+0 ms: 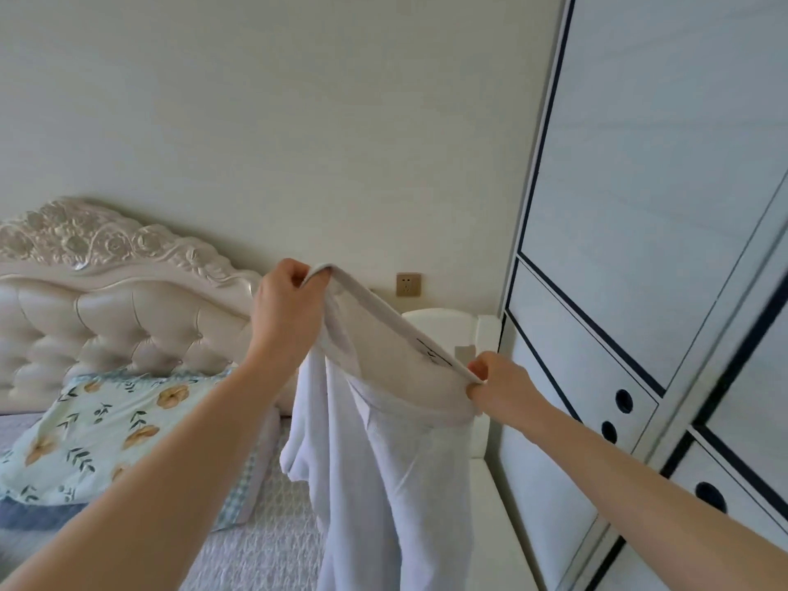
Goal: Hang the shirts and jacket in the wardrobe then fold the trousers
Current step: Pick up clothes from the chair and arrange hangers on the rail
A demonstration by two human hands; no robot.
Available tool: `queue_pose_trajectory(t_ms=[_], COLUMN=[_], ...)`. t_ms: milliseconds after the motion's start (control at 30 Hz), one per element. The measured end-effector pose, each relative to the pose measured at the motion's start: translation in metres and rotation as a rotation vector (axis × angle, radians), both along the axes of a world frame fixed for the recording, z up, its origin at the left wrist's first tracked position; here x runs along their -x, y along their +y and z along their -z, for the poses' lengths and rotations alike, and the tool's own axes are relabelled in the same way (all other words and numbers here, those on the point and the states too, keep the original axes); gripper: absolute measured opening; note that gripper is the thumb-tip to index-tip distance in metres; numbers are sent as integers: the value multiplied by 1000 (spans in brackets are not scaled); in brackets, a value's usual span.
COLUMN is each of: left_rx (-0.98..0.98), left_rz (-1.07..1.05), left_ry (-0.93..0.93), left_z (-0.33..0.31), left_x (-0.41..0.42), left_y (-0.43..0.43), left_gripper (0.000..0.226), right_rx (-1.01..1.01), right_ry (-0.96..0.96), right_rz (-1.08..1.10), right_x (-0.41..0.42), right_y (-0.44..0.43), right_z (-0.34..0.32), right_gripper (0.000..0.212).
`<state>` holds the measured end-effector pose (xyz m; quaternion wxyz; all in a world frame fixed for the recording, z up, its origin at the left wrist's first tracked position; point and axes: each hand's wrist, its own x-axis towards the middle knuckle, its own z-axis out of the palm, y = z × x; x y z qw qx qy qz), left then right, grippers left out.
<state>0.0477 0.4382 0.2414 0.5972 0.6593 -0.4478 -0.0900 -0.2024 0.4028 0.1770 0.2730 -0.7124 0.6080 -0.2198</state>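
Left hand [285,311] and right hand [499,388] each pinch the garment [383,471] by one end of its flat white band, taut between the fingers [291,270]; soft cloth hangs in folds below them, over quilted bed [273,548].

Matt white cloth shirt [383,462]; glossy tufted headboard [106,317]

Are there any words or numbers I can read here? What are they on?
Nothing here reads clearly.
Dark marks inside the band of the white garment: too blurred to read.
Socket: no words show.
Wardrobe: no words show.
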Motion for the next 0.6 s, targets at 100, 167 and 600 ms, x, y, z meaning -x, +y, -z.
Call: queue_pose_trajectory(t_ms=[100, 167, 600], left_rx=[-34, -42, -279], left_rz=[-11, 9, 241], left_ry=[37, 92, -340], left_z=[3, 9, 78], left_x=[-14, -22, -26], left_y=[3, 6, -3], left_gripper=[22, 20, 38], right_rx=[-37, -27, 3], right_ry=[-34, -77, -254], right_rz=[49, 95, 409], right_x=[15, 20, 54], right_y=[4, 7, 61], right_z=[-12, -23, -25], right_gripper=[12, 23, 21])
